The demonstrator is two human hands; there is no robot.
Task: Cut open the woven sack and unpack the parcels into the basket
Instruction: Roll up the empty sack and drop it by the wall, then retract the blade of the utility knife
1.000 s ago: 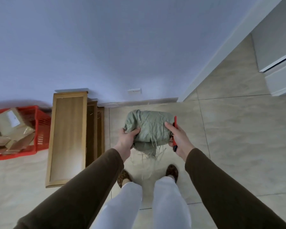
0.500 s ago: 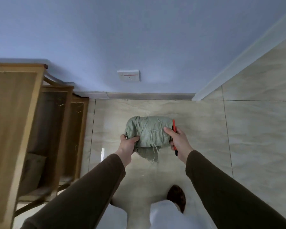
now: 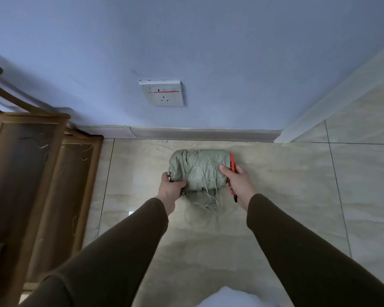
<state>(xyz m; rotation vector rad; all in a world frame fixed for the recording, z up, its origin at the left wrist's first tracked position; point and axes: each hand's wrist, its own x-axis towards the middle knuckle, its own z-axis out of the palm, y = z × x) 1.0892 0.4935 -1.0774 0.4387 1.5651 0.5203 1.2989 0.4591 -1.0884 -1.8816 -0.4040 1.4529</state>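
sack: grey-green woven sack (image 3: 200, 169), rolled up into a fat bundle, wrinkly all over, with loose frayed threads hanging off the near bottom edge. It's down low at the tiled floor (image 3: 275, 196), close to the wall; can't really tell if it's resting on the tiles or held just above them.

left hand: left hand (image 3: 171, 189) grips the sack's left end, fingers curled under, thumb on top.

right hand: right hand (image 3: 237, 180) presses against the sack's right end while pinning a slim red cutter (image 3: 232, 171) alongside it. The cutter runs along the sack's end and has a dark tip poking out below the palm.

writing: nothing readable anywhere. The white wall socket (image 3: 162, 93) above the sack just has a red line across its face.

edges: skirting board (image 3: 186, 131) runs along the wall right behind the sack. Wooden frames (image 3: 42, 173) lean on the left, well apart from the sack, with stray threads stuck to them.

room: open tile to the right of the sack and on the near side between the brown sleeves (image 3: 124, 251).
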